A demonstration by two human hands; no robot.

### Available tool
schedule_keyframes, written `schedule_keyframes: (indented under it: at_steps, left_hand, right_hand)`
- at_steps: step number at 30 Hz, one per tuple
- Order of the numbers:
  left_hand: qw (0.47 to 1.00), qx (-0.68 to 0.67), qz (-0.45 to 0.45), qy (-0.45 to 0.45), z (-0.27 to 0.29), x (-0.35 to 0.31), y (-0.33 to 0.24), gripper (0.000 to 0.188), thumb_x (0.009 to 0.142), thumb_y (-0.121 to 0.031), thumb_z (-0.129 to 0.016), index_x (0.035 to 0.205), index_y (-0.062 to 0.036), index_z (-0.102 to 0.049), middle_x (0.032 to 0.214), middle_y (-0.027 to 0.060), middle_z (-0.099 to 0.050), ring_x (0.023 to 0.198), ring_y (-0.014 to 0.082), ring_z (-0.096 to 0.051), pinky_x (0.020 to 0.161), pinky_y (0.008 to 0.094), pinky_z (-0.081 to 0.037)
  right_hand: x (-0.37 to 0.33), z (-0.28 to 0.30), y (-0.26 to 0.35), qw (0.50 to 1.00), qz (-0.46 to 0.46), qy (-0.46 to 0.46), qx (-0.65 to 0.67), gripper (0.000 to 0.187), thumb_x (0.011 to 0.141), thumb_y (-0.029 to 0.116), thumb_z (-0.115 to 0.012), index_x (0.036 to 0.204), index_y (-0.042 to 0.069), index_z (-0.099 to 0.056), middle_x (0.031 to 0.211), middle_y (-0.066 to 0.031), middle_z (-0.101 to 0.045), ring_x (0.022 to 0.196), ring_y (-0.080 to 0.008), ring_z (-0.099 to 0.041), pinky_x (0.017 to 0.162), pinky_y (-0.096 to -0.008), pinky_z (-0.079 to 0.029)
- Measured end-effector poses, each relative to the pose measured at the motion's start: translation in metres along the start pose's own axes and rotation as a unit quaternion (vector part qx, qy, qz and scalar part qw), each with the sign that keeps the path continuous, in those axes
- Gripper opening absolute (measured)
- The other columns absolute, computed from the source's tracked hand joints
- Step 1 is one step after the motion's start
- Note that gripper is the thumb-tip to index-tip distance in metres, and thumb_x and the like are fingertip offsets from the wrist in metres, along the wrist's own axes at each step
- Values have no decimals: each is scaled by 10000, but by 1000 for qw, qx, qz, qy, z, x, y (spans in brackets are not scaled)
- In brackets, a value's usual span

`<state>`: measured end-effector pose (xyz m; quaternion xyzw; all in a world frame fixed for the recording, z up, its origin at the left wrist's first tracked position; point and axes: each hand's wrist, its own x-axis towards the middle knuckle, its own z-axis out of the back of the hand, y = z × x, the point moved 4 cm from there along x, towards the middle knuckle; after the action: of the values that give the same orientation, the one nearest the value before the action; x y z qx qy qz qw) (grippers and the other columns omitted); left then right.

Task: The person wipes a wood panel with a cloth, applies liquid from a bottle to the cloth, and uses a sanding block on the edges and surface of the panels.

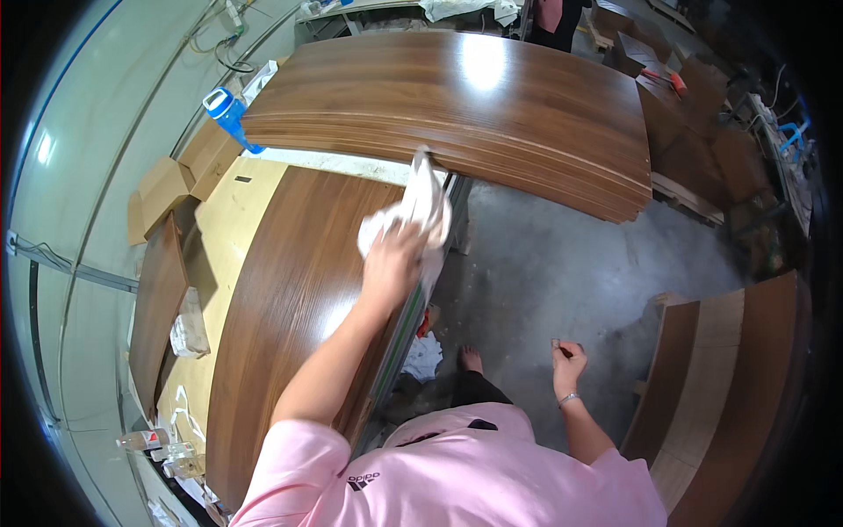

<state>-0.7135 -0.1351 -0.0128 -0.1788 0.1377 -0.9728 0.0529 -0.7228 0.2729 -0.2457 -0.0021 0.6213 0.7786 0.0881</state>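
Left hand (392, 263) lies flat and pressed down on a bunched white cloth (420, 211), fingers spread over it rather than curled round it; the cloth sits on the glossy dark-brown wood panel (290, 299) near that panel's far right corner, close to the edge. The flat palm suits bearing on the surface, and the arm is stretched well forward to reach that corner. The panel rests on a paler board on the bench (224, 228), which keeps it raised and level.

Right hand (568, 362) hangs apart from the bench, over the grey concrete floor (562, 263), fingers loosely curled about a small item; what that item is cannot be made out.

A stack of like brown panels (457, 105) lies beyond, just past the cloth. A blue-capped bottle (230, 114) stands at its left corner, within reach. More panels (729, 369) lean at the right.

The bench's underside is hidden by the panel. A red and white object (425, 347) below the bench edge is partly covered. Small bottles (154, 443) at lower left are too blurred to identify
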Motion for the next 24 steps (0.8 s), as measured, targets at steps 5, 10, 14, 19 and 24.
schedule_keyframes:
  at_steps: [5,10,14,19,24]
  left_hand:
    - [997,-3,44,67,58,-138,-21,456,653,76,-633,1055,-101,-755,1240,128,-668,1188,340,-618,992,472,-482]
    - [999,-9,34,11,23,-63,-8,464,650,40,-677,1089,-99,-736,1245,123,-664,1165,337,-624,949,450,-511]
    - [979,-176,100,-37,-4,44,35,479,709,62,-636,1159,-85,-709,1237,165,-659,1128,336,-642,944,394,-523]
    - [956,-103,111,-252,67,21,112,455,801,124,-532,1195,-43,-687,1196,170,-686,1100,253,-666,974,326,-507]
    - [957,153,180,-171,20,-67,124,306,975,-109,-495,1229,4,-623,1240,188,-639,1124,275,-618,1006,421,-452]
  right_hand:
    - [21,18,-34,993,-112,0,-36,88,773,-17,-736,830,-49,-677,850,-62,-610,733,-137,-583,678,-290,-480]
    - [39,-7,-15,995,-86,17,-41,113,795,30,-766,830,-40,-685,851,-62,-619,731,-132,-583,674,-285,-479]
    - [40,-55,24,994,-54,91,-13,111,802,45,-770,830,-27,-690,844,-53,-615,731,-118,-593,662,-273,-480]
    - [52,-38,13,995,-5,88,-38,64,815,-14,-714,862,-19,-671,729,-4,-601,624,-56,-527,529,-224,-407]
    - [59,-23,-31,992,-28,72,-96,56,837,13,-724,849,-8,-673,714,-5,-599,594,-65,-513,521,-232,-401]
